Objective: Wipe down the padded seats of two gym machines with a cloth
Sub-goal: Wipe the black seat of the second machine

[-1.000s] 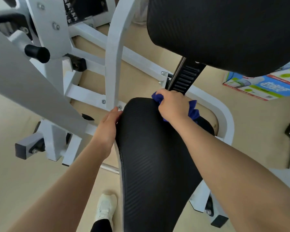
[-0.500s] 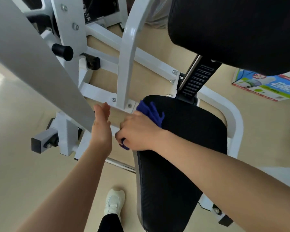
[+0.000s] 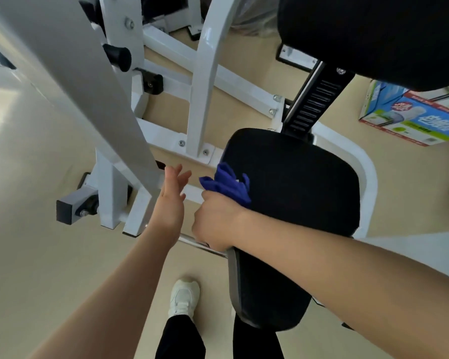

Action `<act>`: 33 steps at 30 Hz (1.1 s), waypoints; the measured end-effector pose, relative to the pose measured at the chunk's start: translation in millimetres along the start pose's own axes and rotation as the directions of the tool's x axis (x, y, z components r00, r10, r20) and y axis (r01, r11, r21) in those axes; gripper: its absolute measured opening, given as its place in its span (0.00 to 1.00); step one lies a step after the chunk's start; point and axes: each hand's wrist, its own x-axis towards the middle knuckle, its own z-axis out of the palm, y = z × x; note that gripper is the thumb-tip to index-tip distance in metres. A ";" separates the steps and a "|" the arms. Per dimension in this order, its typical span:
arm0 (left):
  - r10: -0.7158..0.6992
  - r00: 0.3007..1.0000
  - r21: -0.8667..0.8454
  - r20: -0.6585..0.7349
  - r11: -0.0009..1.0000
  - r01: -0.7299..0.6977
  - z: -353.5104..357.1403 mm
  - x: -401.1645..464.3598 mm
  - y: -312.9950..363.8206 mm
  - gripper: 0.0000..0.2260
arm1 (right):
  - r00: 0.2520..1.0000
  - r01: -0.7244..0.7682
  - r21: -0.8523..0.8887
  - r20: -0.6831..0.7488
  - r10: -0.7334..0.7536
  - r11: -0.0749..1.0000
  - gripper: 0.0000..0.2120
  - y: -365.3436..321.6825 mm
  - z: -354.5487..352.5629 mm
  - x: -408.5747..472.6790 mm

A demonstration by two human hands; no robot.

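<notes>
A person leans over a white steel gym machine, the right hand clamped on a crumpled blue cloth at the left edge of the padded seat, fingers curled under the rim so that most of them are hidden. The seat is a rounded black pad with a fine woven-looking texture; its near end narrows and drops toward the floor, and a grey underside shows along its left rim. The left hand hangs just beside the right one, fingers straight and spread, holding nothing; whether it touches the frame behind it is hard to say from this angle. A slotted black adjustment post rises from behind the seat to a second black pad, the backrest, which is cut off by the top and right edges. The white frame is made of square and curved painted tubes joined by bolted plates, with a black rubber knob on one upright. A wide grey bar, blurred by closeness, crosses the left side. On the glossy beige floor lies a printed cardboard box, closed and partly covered by the backrest. A white sneaker and dark trouser legs show at the bottom.
</notes>
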 end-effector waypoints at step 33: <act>-0.147 0.962 0.053 0.231 0.989 0.138 -0.1 -81.2 -34.7 0.26 | 0.919 -0.324 0.279 -0.137 0.371 0.904 0.08 -92.7 14.6 -38.5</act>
